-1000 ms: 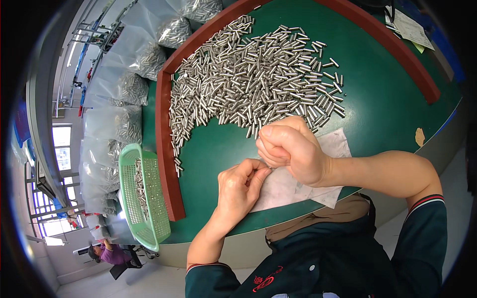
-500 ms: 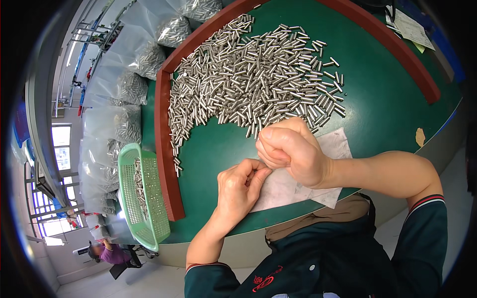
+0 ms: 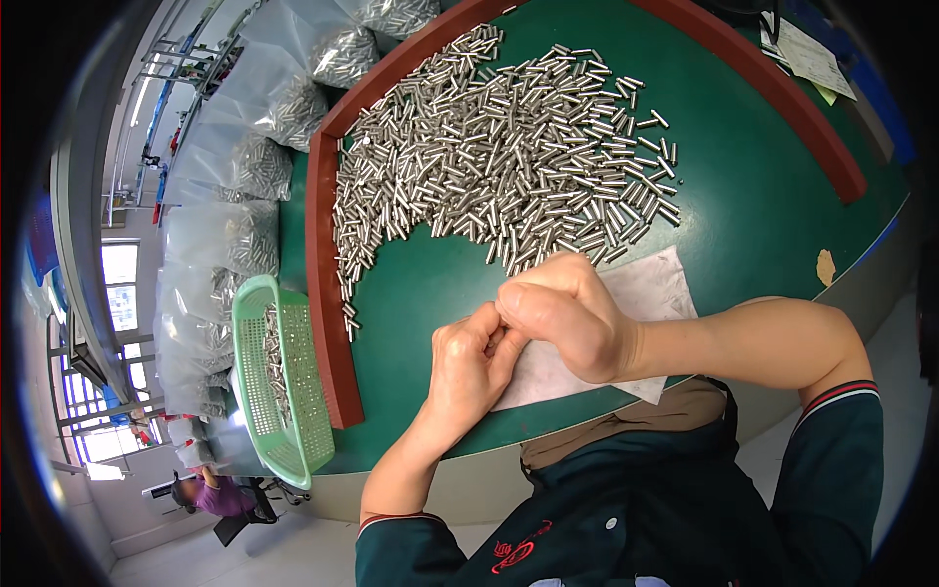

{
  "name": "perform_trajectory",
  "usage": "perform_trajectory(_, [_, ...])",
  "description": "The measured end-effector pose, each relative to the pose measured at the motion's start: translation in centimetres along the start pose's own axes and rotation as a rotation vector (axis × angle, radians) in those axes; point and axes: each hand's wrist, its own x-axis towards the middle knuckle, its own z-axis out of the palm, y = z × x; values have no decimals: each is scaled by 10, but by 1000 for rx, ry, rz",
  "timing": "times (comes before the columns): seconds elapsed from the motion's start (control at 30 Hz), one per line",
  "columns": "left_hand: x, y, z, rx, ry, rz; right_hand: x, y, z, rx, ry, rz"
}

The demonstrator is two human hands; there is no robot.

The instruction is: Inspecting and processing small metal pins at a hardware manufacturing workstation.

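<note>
My left hand (image 3: 468, 364) is closed in a pinch above the edge of a whitish cloth (image 3: 641, 293). My right hand (image 3: 567, 318) is curled into a fist, its fingertips meeting the left hand's. Whatever lies between the fingers is hidden. Beyond both hands spreads a large heap of short silvery metal pins (image 3: 509, 147) on the green tabletop (image 3: 743, 196). The nearest pins lie just past my right knuckles.
A dark red raised rim (image 3: 321, 215) borders the heap on the left. Outside it stands a pale green perforated basket (image 3: 308, 421) holding some pins. Clear plastic bags of pins (image 3: 259, 166) line the far left. Papers (image 3: 807, 59) lie at the back right. Another person (image 3: 220, 497) sits at lower left.
My right hand has shifted slightly down and to the left, and its fingers now overlap the left fingertips. The left hand has barely moved.
</note>
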Motion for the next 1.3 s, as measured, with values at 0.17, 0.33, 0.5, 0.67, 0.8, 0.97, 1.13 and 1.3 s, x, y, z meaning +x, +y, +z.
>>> perform_trajectory(0.17, [0, -1, 0, 0, -30, -8, 8, -3, -7, 180, 69, 140])
perform_trajectory(0.33, [0, -2, 5, 12, -1, 10, 22, -14, -20, 328, 191, 131])
perform_trajectory(0.5, [2, 7, -7, 87, -117, -7, 23, -17, -18, 319, 186, 135])
perform_trajectory(0.67, [2, -2, -15, -269, -95, -117, 22, -16, -18, 356, 147, 127])
perform_trajectory(0.8, [8, -24, -21, -1330, -196, -131, 20, -11, -18, 369, 136, 153])
perform_trajectory(0.97, [12, -37, -22, -1405, -142, -199, 19, -11, -17, 368, 114, 117])
perform_trajectory(1.13, [16, -40, -21, -1449, -113, -241, 20, -11, -18, 395, 111, 123])
perform_trajectory(1.3, [17, -40, -23, -1445, -109, -261, 22, -12, -17, 412, 110, 138])
